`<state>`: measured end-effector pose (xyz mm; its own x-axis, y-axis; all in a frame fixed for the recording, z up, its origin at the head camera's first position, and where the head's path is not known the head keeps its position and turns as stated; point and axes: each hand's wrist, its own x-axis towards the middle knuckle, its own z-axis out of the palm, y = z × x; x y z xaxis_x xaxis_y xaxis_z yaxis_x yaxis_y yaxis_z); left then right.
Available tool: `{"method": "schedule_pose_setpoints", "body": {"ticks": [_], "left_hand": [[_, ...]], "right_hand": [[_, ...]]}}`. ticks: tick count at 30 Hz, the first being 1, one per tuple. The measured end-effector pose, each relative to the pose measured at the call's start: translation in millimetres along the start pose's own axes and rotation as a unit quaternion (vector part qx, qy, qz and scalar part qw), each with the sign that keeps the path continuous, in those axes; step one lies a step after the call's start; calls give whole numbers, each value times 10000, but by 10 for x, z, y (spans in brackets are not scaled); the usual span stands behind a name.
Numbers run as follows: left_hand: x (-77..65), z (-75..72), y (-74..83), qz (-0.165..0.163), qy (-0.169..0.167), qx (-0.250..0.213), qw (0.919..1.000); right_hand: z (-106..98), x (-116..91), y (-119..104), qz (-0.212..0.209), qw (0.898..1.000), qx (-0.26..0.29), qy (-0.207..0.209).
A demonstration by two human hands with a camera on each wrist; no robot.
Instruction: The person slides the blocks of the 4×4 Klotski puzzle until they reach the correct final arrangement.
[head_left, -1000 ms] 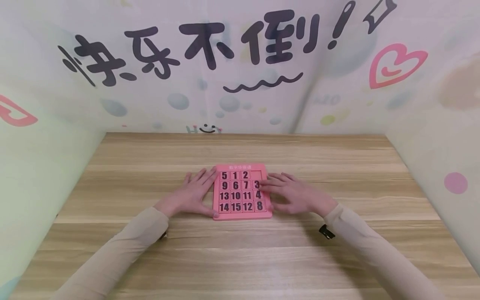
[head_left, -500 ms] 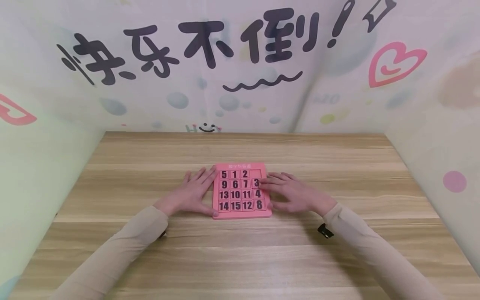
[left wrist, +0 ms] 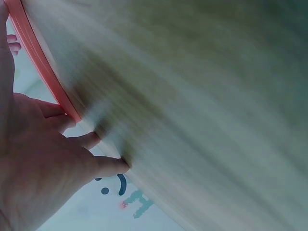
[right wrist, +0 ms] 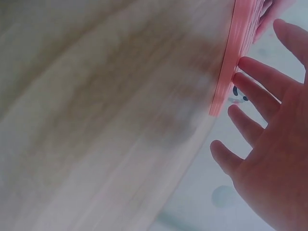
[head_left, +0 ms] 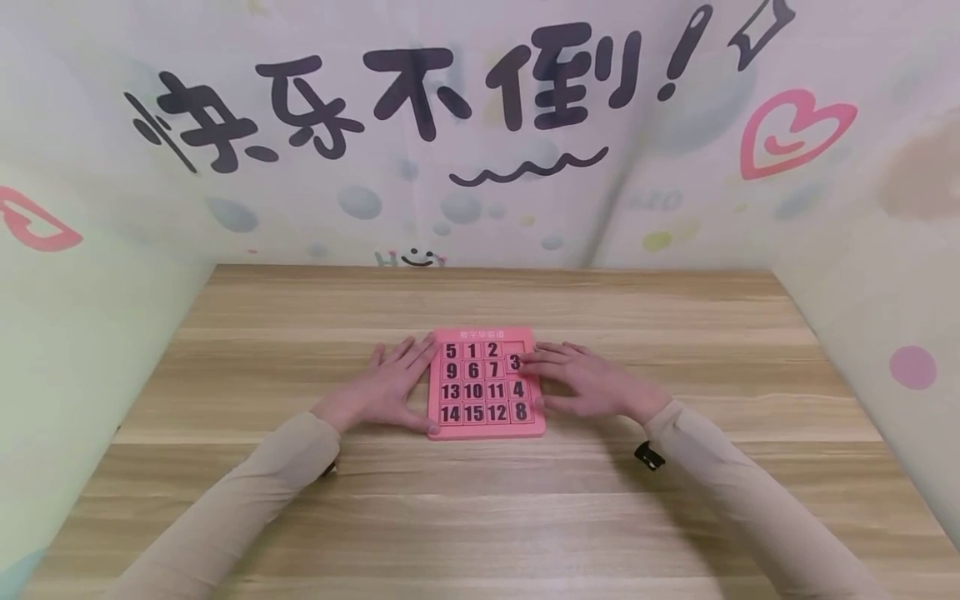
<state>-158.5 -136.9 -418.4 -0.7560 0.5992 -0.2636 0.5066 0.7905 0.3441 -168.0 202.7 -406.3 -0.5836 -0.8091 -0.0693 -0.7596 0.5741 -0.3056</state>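
Note:
A pink number sliding puzzle [head_left: 486, 432] lies flat on the wooden table, with black-numbered tiles and a vacant slot at its top right. My left hand [head_left: 378, 387] rests at its left side, fingers spread, with the thumb by the near corner and fingertips at the far one. Straight fingers of my right hand [head_left: 592, 383] touch the 3 tile [head_left: 513, 362], which sits partly up into the vacant slot. A gap shows between it and the 4 tile [head_left: 517, 389]. In the right wrist view, fingertips meet the puzzle's pink edge [right wrist: 228, 57]; their contact with the tile is hidden there.
The wooden table [head_left: 480, 517] reaches back to a printed wall [head_left: 300, 208] with large black characters. Side walls stand at left and right. A dark strap piece [head_left: 649, 456] hangs under the right wrist.
The 3 tile has slid a little away from me toward the vacant top right slot, moved by the right fingertips. My left hand stays put on the puzzle's edge.

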Motion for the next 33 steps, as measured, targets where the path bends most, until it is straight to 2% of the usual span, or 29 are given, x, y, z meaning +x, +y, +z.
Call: {"method": "schedule_pose_setpoints", "body": {"ticks": [33], "left_hand": [[13,-9,18,-16,41,37,10000]], "right_hand": [[6,86,92,467,9988,115,-56]]}}
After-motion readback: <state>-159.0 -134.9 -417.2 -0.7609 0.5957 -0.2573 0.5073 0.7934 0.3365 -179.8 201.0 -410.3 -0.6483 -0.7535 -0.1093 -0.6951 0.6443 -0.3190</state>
